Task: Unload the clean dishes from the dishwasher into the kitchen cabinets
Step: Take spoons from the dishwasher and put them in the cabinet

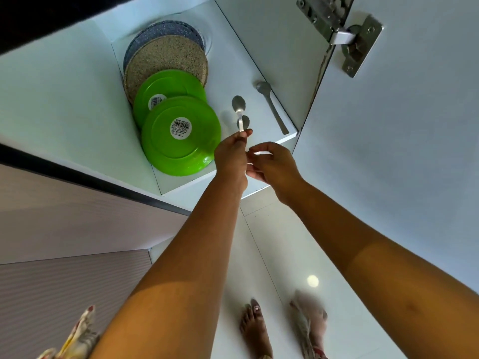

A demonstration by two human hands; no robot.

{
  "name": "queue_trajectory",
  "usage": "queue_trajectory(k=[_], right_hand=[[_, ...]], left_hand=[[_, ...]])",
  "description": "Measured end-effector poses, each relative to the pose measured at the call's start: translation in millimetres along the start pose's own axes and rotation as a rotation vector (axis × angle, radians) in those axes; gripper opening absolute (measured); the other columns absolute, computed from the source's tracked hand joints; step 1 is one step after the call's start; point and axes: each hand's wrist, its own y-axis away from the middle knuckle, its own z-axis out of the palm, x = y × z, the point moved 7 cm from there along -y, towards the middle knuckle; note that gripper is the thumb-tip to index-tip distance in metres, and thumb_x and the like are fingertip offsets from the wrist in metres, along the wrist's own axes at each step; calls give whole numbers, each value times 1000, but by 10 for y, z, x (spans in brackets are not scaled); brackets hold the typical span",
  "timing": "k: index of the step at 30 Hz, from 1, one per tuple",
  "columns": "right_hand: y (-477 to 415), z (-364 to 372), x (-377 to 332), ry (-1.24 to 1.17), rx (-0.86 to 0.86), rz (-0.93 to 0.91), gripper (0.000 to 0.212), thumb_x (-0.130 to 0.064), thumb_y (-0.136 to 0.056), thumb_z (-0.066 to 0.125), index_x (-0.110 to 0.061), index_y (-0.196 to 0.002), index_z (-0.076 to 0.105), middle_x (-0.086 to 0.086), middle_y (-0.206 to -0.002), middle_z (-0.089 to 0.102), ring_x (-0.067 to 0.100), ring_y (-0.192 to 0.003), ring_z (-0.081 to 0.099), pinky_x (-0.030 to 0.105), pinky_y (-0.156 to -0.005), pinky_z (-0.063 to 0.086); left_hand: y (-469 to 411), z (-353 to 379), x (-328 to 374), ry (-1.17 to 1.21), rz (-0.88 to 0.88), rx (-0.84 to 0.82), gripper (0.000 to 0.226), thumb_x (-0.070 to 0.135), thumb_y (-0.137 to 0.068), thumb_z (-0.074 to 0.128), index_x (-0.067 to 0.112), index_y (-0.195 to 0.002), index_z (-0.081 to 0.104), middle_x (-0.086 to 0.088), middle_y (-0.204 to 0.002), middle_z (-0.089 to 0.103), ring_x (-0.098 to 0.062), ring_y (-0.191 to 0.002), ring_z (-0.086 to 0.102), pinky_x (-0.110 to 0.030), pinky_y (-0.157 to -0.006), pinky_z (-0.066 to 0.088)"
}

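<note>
I look down into a low white cabinet [259, 60]. My left hand [230, 156] pinches the handle of a metal spoon [239, 106], whose bowl points into the cabinet just above its floor. My right hand [272, 164] sits right beside it at the shelf's front edge, fingers curled around more thin metal cutlery handles [260, 153]; which pieces they are is hidden. Another spoon [270, 103] lies flat on the cabinet floor to the right. Two green plates [178, 136] lean at the left, in front of a speckled tan plate [168, 63] and a grey plate [160, 29].
The open cabinet door [401, 138] with its steel hinge [355, 40] stands at the right. A ribbed beige panel [72, 281] fills the left. Bare feet [255, 330] stand on the glossy white floor tiles below.
</note>
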Motion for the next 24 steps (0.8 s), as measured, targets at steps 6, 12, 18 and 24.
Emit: queue_trajectory(k=[6,12,18,24], right_hand=[[-90,13,-57,202,12,-81,17,6,-81,65,-11,-81,65,7,-77,69,18,-74,70,28,-71,60],[-392,-111,-123,302,139,-123,14,4,-83,66,-10,-88,69,3,-81,68,14,-75,68,25,-76,59],[-733,-69,-361,624,200,-268,27,-3,-87,64,-9,-113,65,9,-109,68,21,-95,68,29,-93,54],[-816,59,-462,1009,170,-382,25,-4,-92,58,-12,-115,64,10,-108,65,22,-96,63,26,-89,50]], left_hand=[[-25,85,-47,96,-63,-13,23,7,-95,49,3,-109,67,-2,-105,69,-18,-101,57,-40,-91,48],[-204,-3,4,-85,-44,38,26,10,-95,46,10,-110,68,-4,-111,65,-21,-102,54,-34,-96,41],[-412,-87,-127,-286,-79,80,30,2,-95,40,4,-119,59,-12,-134,55,-24,-123,52,-22,-87,45],[-487,-108,-248,-297,-148,80,15,19,-90,59,15,-96,72,6,-63,60,-11,-50,45,-20,-51,37]])
